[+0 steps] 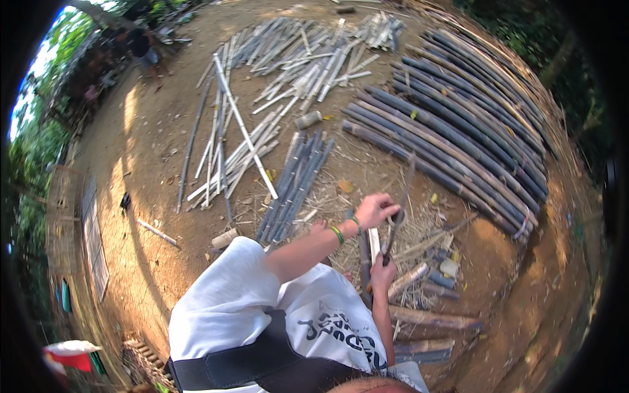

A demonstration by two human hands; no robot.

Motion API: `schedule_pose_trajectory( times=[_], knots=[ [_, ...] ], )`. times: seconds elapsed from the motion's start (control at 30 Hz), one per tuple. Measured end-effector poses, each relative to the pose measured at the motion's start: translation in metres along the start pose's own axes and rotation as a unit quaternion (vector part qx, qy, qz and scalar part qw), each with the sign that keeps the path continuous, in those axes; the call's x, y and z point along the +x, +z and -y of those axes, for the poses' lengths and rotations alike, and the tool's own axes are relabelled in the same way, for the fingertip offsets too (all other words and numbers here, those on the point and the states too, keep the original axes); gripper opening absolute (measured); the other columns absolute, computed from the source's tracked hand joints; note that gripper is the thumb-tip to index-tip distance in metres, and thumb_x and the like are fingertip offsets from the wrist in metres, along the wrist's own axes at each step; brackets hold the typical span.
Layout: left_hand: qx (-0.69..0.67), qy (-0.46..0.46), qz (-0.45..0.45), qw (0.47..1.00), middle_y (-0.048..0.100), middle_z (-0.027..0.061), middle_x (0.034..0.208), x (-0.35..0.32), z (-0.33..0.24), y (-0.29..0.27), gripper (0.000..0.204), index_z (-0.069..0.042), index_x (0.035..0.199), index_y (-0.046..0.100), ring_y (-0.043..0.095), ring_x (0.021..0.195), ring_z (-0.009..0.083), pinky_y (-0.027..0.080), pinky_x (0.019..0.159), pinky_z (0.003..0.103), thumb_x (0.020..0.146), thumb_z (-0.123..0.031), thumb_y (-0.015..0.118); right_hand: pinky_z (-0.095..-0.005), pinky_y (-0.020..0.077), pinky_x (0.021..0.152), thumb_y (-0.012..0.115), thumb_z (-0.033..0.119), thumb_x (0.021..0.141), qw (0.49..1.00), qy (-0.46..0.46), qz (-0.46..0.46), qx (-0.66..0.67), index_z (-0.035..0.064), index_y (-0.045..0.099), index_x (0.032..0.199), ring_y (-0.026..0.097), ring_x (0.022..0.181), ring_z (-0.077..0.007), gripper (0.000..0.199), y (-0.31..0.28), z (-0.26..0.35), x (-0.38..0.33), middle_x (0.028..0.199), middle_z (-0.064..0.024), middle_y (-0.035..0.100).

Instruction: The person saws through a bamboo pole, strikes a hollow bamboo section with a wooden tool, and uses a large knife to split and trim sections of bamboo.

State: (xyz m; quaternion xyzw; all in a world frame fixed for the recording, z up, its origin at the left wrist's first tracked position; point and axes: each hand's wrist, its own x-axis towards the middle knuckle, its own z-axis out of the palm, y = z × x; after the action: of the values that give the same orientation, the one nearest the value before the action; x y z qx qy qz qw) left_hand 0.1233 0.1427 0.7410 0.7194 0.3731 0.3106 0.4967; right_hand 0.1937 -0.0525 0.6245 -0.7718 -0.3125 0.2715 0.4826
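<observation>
My right hand (pixel 382 272) is closed round the handle of a machete (pixel 401 196), whose long dark blade points away from me. Just beyond it, my left hand (pixel 378 210) has its fingers curled close beside the blade; whatever they hold, if anything, is hidden. Bracelets (pixel 338 234) circle the left wrist and forearm. Below the left hand, a pale split bamboo strip (pixel 374 242) stands next to a dark bamboo piece (pixel 364 252). Their lower ends are partly covered by my arm and clothing.
Dark bamboo poles (pixel 452 137) lie stacked at the far right. Pale split strips (pixel 288 59) spread at the back, with dark split lengths (pixel 298 187) nearer. Cut bamboo pieces (pixel 436 319) and shavings litter the ground at right. Another person (pixel 141 46) stands far left.
</observation>
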Motion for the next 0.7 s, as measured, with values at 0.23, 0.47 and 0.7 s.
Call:
schedule_pose_trajectory(
  times=[0.23,0.47,0.7],
  knots=[
    [0.012,-0.024,0.0,1.0,0.074,0.0164,0.093,-0.009,-0.003,-0.01,0.029,0.0,0.095,0.071,0.074,0.087,0.0289,0.059,0.079,0.039,0.093,-0.029,0.073,-0.0415,0.0453,0.057,0.061,0.027,0.098,0.994,0.1,0.052,0.012,-0.0062,0.064,0.079,0.059,0.053,-0.0245,0.039,-0.011,0.031,-0.008,0.057,-0.0107,0.058],
    [0.023,-0.018,-0.015,0.999,0.074,0.0166,0.093,-0.011,-0.004,-0.014,0.03,0.0,0.097,0.071,0.075,0.088,0.0291,0.059,0.079,0.039,0.093,-0.03,0.073,-0.041,0.0449,0.056,0.059,0.028,0.099,0.992,0.101,0.07,-0.028,-0.0048,0.061,0.073,0.058,0.052,-0.0249,0.042,-0.014,0.049,-0.008,0.055,-0.01,0.056],
    [0.004,-0.012,-0.02,1.0,0.073,0.0158,0.09,-0.017,-0.004,-0.012,0.031,-0.002,0.096,0.069,0.074,0.085,0.0288,0.058,0.077,0.039,0.094,-0.032,0.072,-0.0379,0.0416,0.052,0.057,0.026,0.1,0.988,0.118,0.09,0.037,-0.0034,0.058,0.078,0.052,0.049,-0.021,0.037,-0.013,0.047,-0.011,0.056,-0.007,0.053]
  ],
)
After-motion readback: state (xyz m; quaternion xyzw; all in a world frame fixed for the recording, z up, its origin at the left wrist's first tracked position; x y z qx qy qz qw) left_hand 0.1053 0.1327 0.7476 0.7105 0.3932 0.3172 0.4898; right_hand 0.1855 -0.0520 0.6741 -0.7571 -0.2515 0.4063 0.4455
